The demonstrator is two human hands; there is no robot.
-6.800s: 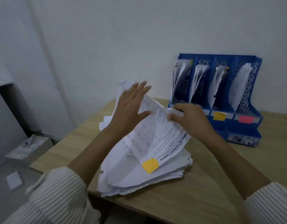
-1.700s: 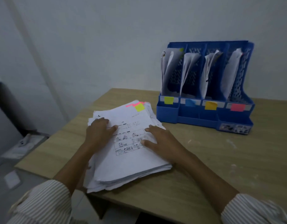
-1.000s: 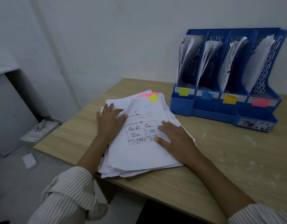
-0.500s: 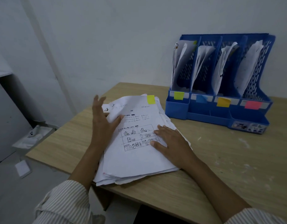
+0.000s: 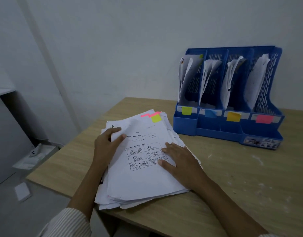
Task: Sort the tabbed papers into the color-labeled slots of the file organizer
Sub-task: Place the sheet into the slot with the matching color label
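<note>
- Head view: a person's two hands rest on a thick, ragged stack of white printed papers (image 5: 140, 161) lying on a pale wood-grain desk (image 5: 232, 182).
- The left hand (image 5: 104, 147) lies at the stack's upper left edge, fingers loosely curved over the sheet edges, thumb on the top page; whether it pinches a sheet cannot be told.
- The right hand (image 5: 179, 161) lies flat on the stack's right side, fingers spread and straight, pressing the comic-strip worksheet on top.
- Beyond the fingertips, a yellow-green sticky tab (image 5: 156, 118) marks the top sheet's far edge; pink tabs (image 5: 151, 114) peek out just behind it.
- Beyond the right hand stands a blue perforated plastic four-slot file organizer (image 5: 270, 93), each slot holding slumped sheets, labelled yellow-green (image 5: 186, 110), blue (image 5: 210, 113), orange-yellow (image 5: 233, 116) and pink (image 5: 264, 119).
- The sheets look light, thin and floppy, with worn edges that could tear; a single page is probably best peeled off at a free corner or edge near its tab, while the other hand pins the stack.
</note>
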